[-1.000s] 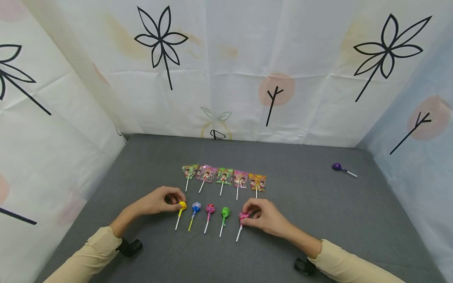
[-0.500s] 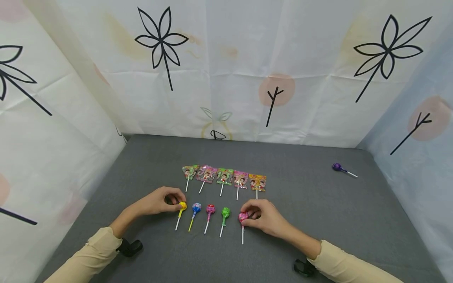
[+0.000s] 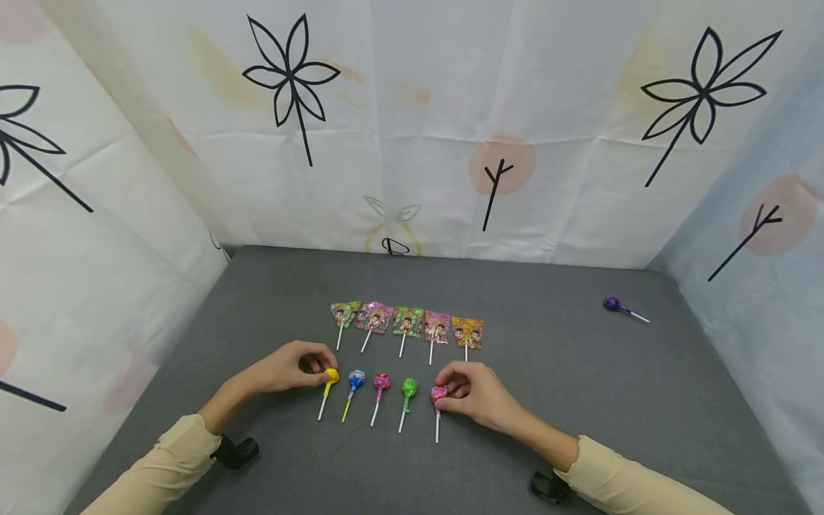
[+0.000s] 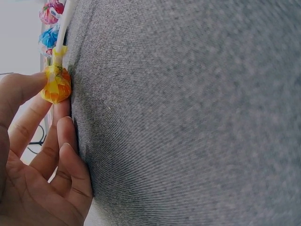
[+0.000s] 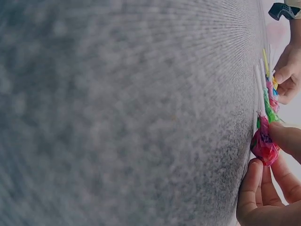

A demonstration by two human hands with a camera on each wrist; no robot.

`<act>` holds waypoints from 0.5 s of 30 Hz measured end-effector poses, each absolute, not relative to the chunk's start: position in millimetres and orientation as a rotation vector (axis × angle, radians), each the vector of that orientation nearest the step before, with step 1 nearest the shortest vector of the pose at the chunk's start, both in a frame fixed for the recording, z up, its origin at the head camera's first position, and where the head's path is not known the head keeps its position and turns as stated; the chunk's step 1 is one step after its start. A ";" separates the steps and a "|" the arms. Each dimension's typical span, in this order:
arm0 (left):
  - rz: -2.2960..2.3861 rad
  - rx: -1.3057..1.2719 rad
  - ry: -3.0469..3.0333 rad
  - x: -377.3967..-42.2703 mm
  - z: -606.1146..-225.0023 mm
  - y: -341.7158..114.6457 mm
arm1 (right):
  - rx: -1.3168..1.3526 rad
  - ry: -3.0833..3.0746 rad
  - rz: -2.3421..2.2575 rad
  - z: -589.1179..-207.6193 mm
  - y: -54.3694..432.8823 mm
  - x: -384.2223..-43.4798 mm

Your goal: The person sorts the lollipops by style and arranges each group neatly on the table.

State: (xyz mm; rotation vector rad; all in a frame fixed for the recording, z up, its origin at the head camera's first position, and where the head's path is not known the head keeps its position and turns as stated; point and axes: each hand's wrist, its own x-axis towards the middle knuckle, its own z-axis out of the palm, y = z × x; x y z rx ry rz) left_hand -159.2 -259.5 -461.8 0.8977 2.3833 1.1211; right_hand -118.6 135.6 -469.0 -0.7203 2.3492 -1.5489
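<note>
At the left end of a row of round lollipops, my left hand [image 3: 299,366] pinches the head of a yellow lollipop [image 4: 56,84] between thumb and fingers. The right hand [image 3: 479,393] grips a pink lollipop [image 5: 265,143] by its wrapped head at the row's right end, its white stick pointing toward me. Between the hands lie a blue lollipop [image 3: 357,380], a red-pink lollipop [image 3: 383,382] and a green lollipop [image 3: 409,388], sticks also toward me. In the left wrist view the yellow one's head sits close to the cloth.
Behind this row lie several flat lollipops in printed wrappers, among them an orange one [image 3: 468,332] and a green one [image 3: 408,322]. A purple lollipop [image 3: 613,304] lies apart at the far right of the grey table [image 3: 547,307]. Patterned white cloth [image 3: 418,86] walls the back and sides.
The pink lollipop's stick has swung from slanting left to nearly straight toward me, and its head shifted slightly left with my right hand. My left hand keeps its hold on the yellow lollipop.
</note>
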 end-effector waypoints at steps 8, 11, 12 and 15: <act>1.119 0.891 2.383 -160.2 -463.9 -259.9 | -0.723 2.352 -1.537 -468.1 136.2 -118.5; 1.116 0.884 2.383 -160.0 -463.9 -259.9 | -0.694 2.353 -1.532 -465.5 140.5 -117.8; 1.115 0.883 2.383 -160.0 -463.7 -259.8 | -0.684 2.357 -1.527 -464.5 142.7 -117.6; 1.116 0.892 2.383 -159.8 -463.3 -259.8 | -0.676 2.355 -1.530 -461.7 151.0 -117.4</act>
